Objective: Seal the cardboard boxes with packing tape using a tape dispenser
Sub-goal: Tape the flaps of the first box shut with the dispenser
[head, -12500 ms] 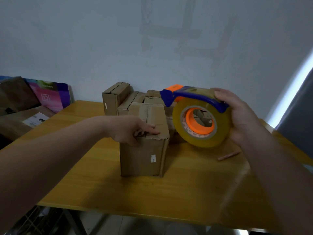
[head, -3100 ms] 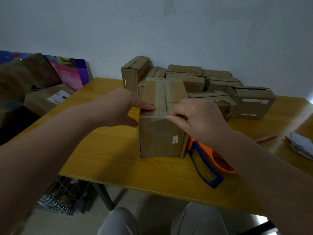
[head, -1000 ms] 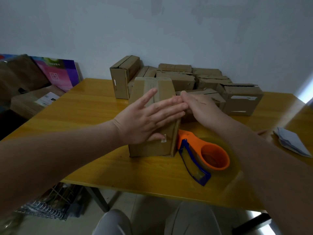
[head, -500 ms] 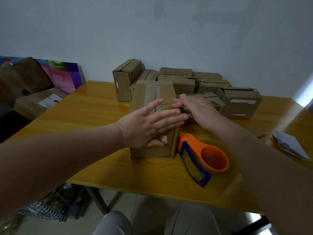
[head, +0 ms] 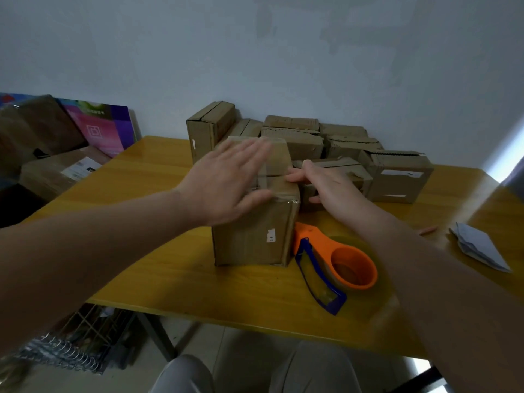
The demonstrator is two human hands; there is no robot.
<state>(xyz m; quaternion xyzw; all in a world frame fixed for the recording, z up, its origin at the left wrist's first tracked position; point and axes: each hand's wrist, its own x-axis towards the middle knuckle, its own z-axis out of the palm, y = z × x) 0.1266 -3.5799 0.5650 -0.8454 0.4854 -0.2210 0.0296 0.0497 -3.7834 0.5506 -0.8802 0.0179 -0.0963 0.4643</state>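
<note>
Just beside the right hand [head: 330,184] — the box [head: 255,231], tape dispenser [head: 334,265] nearer.

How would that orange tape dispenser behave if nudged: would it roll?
Probably not: the tape dispenser lies flat on its side on the table, so it should slide. Its plastic frame looks stiff, and the hollow core suggests it is fairly light.

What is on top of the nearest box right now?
Shiny tape crosses the top of the nearest box. The left hand, fingers straight and blurred, covers the top's left half, hiding the seam there. The right hand touches its right edge.
</note>
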